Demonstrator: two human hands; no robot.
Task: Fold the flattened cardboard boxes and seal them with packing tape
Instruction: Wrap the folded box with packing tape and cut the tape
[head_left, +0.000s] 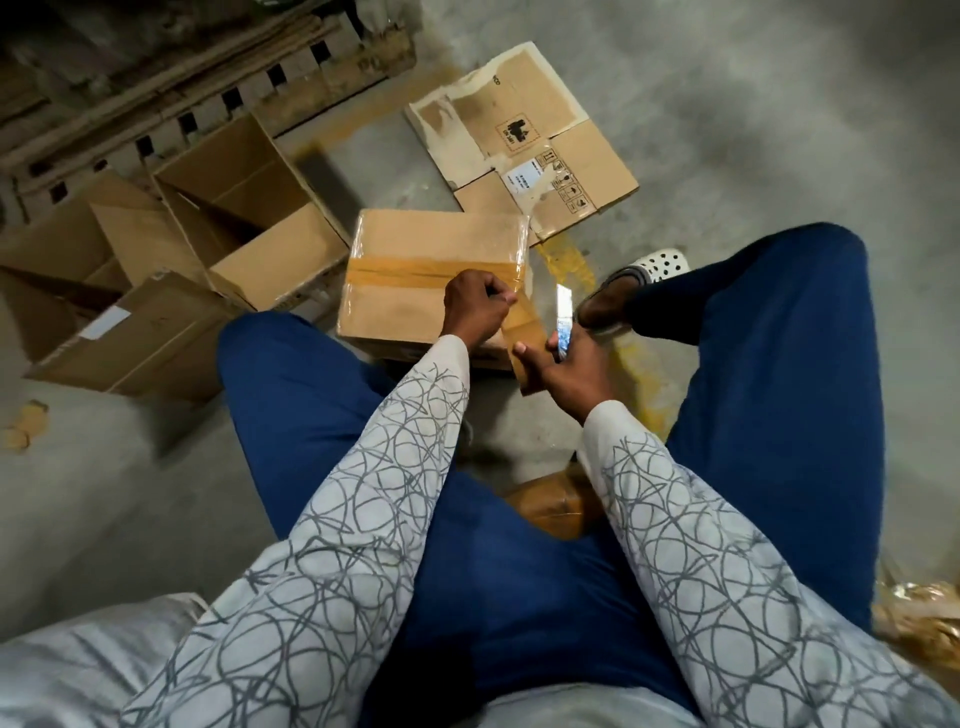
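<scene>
My left hand (475, 306) pinches the tape (522, 332) taut off the box (415, 270) while my right hand (571, 371) grips its loose end, ready for cutting.

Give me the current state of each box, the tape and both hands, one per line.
Taped box: closed, brown tape strip across the top seam.
Tape strip: stretched from the box's near right corner to the hands, not yet cut.
Left hand: pinching the tape at the box edge.
Right hand: holding the tape's free end and a shiny tool.
Open box: erected, flaps up, unsealed.
Flattened box: lying flat on the floor.
</scene>
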